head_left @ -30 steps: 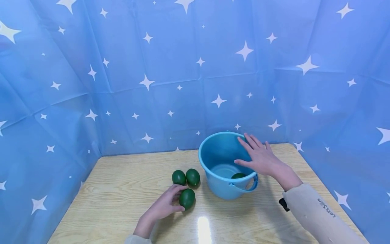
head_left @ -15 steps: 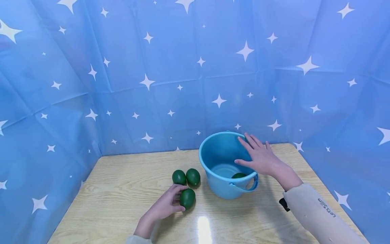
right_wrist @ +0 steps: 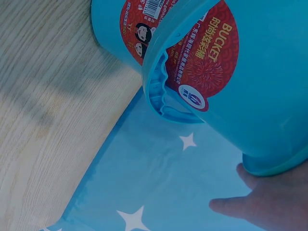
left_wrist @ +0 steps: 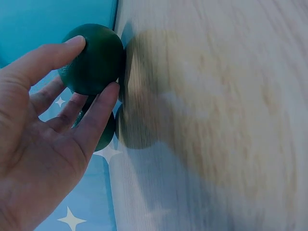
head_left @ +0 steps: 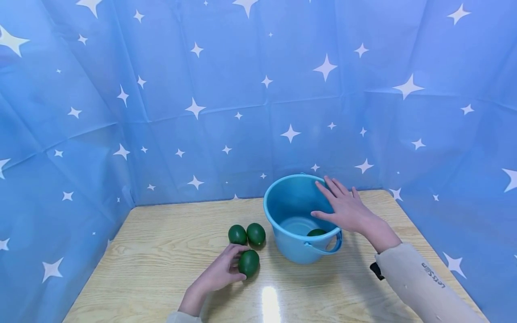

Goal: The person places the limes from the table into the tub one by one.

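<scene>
We noticed no shift, so work seemed paused: our left hand (head_left: 218,271) pinched a green fruit (head_left: 249,264), our right hand (head_left: 348,210) spread at the bucket (head_left: 291,246).

The bucket (head_left: 292,249) leaves room to pass in over its left rim, while the right hand (head_left: 347,210) obstructs the right side.

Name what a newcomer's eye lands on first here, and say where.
Probably the blue bucket, right of middle on the wooden table, a green fruit inside and the right hand spread at its rim. Next, three more green fruits to its left, the closest held by the left hand. Behind hangs a blue backdrop with white stars.
</scene>
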`<state>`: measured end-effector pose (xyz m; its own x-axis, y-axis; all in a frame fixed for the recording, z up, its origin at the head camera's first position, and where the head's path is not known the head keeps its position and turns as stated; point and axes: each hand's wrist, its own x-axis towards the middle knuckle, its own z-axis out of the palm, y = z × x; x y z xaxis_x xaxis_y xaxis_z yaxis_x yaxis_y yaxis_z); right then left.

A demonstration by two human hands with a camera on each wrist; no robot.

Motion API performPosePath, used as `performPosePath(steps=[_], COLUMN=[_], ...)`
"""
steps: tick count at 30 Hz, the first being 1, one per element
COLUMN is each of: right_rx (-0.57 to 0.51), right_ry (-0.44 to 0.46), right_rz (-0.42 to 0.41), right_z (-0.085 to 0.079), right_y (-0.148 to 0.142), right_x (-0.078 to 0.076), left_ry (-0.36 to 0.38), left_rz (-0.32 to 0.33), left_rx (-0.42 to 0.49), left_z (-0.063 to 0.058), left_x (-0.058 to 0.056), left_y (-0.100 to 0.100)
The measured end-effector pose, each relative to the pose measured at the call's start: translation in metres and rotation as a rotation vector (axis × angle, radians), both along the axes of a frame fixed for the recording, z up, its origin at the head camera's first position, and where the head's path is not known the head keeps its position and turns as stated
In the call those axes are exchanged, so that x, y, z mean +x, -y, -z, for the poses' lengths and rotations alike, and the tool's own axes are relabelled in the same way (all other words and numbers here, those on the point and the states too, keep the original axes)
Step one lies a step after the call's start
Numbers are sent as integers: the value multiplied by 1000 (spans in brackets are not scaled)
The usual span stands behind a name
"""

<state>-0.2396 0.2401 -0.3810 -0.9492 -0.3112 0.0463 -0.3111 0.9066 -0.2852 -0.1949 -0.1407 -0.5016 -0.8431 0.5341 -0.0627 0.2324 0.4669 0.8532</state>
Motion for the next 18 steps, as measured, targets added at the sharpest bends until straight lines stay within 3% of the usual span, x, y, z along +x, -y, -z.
performPosePath(steps=[18], right_rx=[-6], right_ry=[-4], right_rz=[5], right_z=[-1], right_y=[1], right_x=[2], left_ry=[-12], left_rz=[-9], left_rx=[-14], left_z=[3], left_x=[1], left_y=[0])
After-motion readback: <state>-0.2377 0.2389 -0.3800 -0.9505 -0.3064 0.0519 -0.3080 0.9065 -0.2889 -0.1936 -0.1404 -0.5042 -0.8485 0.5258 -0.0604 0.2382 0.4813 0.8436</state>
